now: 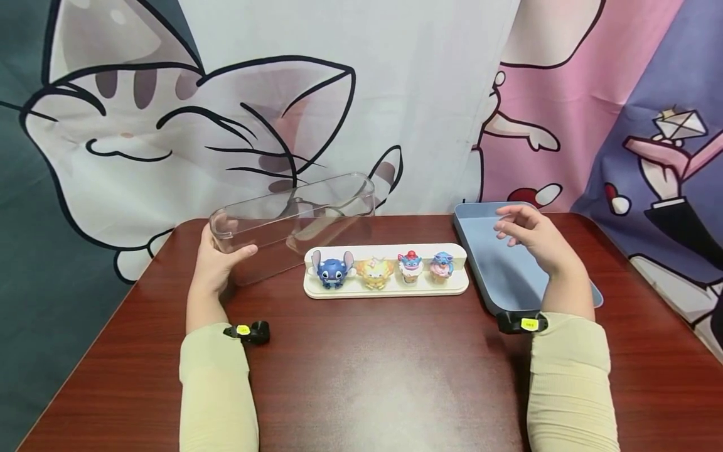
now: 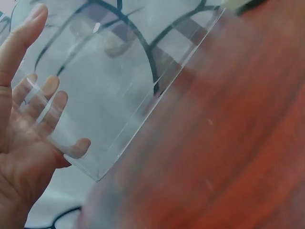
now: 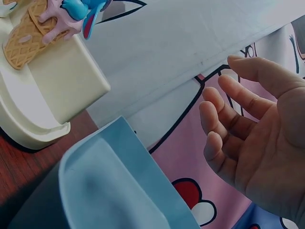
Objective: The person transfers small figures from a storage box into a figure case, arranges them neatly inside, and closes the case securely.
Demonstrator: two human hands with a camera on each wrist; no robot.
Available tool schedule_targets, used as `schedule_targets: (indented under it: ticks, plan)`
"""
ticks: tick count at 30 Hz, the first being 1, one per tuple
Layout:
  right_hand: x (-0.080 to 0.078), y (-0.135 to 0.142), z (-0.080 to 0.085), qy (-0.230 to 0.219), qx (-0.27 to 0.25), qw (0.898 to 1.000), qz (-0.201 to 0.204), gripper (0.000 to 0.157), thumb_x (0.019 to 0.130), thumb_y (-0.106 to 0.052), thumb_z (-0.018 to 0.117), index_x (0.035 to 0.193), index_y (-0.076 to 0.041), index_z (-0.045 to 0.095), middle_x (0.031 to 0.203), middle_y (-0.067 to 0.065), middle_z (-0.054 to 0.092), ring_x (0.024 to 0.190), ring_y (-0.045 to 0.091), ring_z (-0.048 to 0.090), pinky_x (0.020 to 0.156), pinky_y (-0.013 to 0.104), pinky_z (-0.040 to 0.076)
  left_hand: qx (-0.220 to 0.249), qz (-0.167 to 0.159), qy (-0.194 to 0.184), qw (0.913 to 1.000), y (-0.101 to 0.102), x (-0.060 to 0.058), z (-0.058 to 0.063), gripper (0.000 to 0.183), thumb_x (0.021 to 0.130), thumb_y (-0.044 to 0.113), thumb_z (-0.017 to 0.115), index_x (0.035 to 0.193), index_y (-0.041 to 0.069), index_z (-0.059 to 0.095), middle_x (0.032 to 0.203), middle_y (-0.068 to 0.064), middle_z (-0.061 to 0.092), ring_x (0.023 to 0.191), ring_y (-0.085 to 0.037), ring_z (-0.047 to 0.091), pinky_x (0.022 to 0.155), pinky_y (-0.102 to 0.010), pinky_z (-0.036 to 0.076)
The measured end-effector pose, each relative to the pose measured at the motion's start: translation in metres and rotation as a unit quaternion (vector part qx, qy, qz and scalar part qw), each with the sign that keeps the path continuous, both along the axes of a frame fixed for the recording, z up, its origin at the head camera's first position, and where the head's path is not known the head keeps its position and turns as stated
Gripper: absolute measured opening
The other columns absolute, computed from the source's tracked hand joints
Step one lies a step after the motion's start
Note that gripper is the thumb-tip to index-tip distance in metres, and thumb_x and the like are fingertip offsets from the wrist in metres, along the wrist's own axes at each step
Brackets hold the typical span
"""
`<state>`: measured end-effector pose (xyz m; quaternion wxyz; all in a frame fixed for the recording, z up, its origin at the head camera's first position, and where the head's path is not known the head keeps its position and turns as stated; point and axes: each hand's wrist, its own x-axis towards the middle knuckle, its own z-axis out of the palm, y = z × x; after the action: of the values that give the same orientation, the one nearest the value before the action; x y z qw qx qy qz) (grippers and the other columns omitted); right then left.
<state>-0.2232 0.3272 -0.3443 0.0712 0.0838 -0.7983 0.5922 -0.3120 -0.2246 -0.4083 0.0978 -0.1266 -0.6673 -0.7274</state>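
My left hand (image 1: 214, 269) grips one end of a clear plastic cover (image 1: 271, 242), its thumb on the near side and the fingers showing through the plastic. The cover is tilted, its far end raised, to the left of and behind a white display stand (image 1: 361, 293). On that stand sit a blue big-eared figurine (image 1: 332, 274), a yellow figurine (image 1: 374, 274) and two small ice-cream-shaped figurines (image 1: 410, 269). My right hand (image 1: 536, 242) hovers over a blue tray (image 1: 494, 279), fingers loosely bent and holding nothing; the right wrist view shows its palm (image 3: 267, 162) bare.
The reddish-brown wooden table (image 1: 361, 376) carries the stand in the middle and the tray at the right. Behind the table's back edge hangs a cartoon-printed cloth (image 1: 429, 113). Both wrists wear black camera bands (image 1: 257, 333).
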Motion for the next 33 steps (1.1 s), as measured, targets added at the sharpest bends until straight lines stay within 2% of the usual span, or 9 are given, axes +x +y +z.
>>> schedule_targets:
  ticks: [4,9,13,16,19,23,26,30,33]
  plan:
    - [-0.001,-0.003,0.001,0.019,-0.027,0.999,0.0,0.02,0.092,-0.003,0.055,0.108,-0.015,0.061,0.087,-0.003,0.061,0.077,0.009,0.058,0.061,0.02,0.044,-0.016,0.007,0.019,0.9997,0.004,0.001,0.016,0.091,0.066,-0.018,0.072,0.14,0.014,0.029,0.13,-0.006,0.04,0.124,-0.02,0.035,0.083,-0.016,0.044]
    - [-0.004,-0.015,0.006,0.053,-0.032,0.998,-0.032,0.021,0.09,-0.003,0.059,0.106,-0.015,0.065,0.087,-0.005,0.061,0.079,0.009,0.055,0.065,0.019,0.043,0.035,-0.008,0.075,0.9966,0.019,0.007,0.044,0.092,0.063,-0.027,0.067,0.139,0.011,0.031,0.129,-0.011,0.039,0.106,-0.022,0.051,0.075,-0.023,0.051]
    - [-0.005,-0.032,0.015,0.088,-0.027,0.995,-0.048,0.027,0.088,-0.003,0.061,0.115,-0.009,0.063,0.097,-0.006,0.061,0.089,0.01,0.053,0.075,0.017,0.041,0.068,-0.02,0.111,0.9914,0.034,0.015,0.067,0.091,0.061,-0.03,0.064,0.137,0.01,0.034,0.128,-0.014,0.039,0.106,-0.022,0.047,0.071,-0.025,0.052]
    - [-0.004,-0.044,0.023,0.119,-0.053,0.991,-0.029,0.036,0.088,0.0,0.06,0.123,-0.003,0.057,0.111,-0.001,0.06,0.105,0.015,0.049,0.082,0.016,0.04,0.085,-0.023,0.117,0.9892,0.047,0.021,0.081,0.087,0.061,-0.029,0.065,0.134,0.01,0.037,0.127,-0.015,0.042,0.114,-0.022,0.039,0.071,-0.024,0.051]
    - [-0.001,-0.056,0.032,0.137,-0.084,0.987,-0.002,0.043,0.088,0.002,0.058,0.13,-0.004,0.052,0.123,0.002,0.054,0.116,0.02,0.042,0.086,0.017,0.038,0.102,-0.044,0.114,0.9873,0.061,0.025,0.092,0.085,0.062,-0.029,0.063,0.133,0.009,0.038,0.126,-0.016,0.044,0.116,-0.024,0.039,0.075,-0.026,0.048]
    - [0.003,-0.066,0.039,0.136,-0.099,0.985,0.022,0.05,0.088,0.002,0.057,0.136,-0.007,0.046,0.13,0.004,0.047,0.12,0.02,0.038,0.087,0.018,0.038,0.1,-0.085,0.099,0.9864,0.079,0.03,0.099,0.085,0.064,-0.028,0.063,0.135,0.009,0.036,0.123,-0.013,0.048,0.115,-0.023,0.042,0.083,-0.029,0.043]
    - [0.005,-0.07,0.039,0.13,-0.108,0.985,0.042,0.053,0.088,0.004,0.055,0.138,-0.01,0.043,0.132,0.005,0.044,0.119,0.021,0.037,0.086,0.02,0.038,0.097,-0.119,0.092,0.9839,0.088,0.033,0.1,0.085,0.064,-0.021,0.071,0.136,0.01,0.036,0.122,-0.013,0.049,0.114,-0.023,0.045,0.088,-0.029,0.041]
    - [0.004,-0.07,0.038,0.144,-0.137,0.977,0.079,0.052,0.088,0.002,0.056,0.137,-0.008,0.042,0.132,0.008,0.047,0.12,0.025,0.04,0.09,0.025,0.038,0.116,-0.159,0.09,0.9763,0.096,0.035,0.098,0.091,0.061,0.0,0.085,0.136,0.01,0.034,0.125,-0.019,0.046,0.114,-0.024,0.045,0.091,-0.029,0.041]
    - [0.004,-0.067,0.038,0.155,-0.149,0.971,0.101,0.053,0.087,0.003,0.057,0.137,-0.005,0.042,0.129,0.011,0.051,0.119,0.025,0.045,0.092,0.027,0.038,0.104,-0.169,0.081,0.9766,0.099,0.036,0.098,0.092,0.063,0.002,0.084,0.138,0.011,0.03,0.127,-0.017,0.046,0.116,-0.023,0.044,0.09,-0.028,0.042]
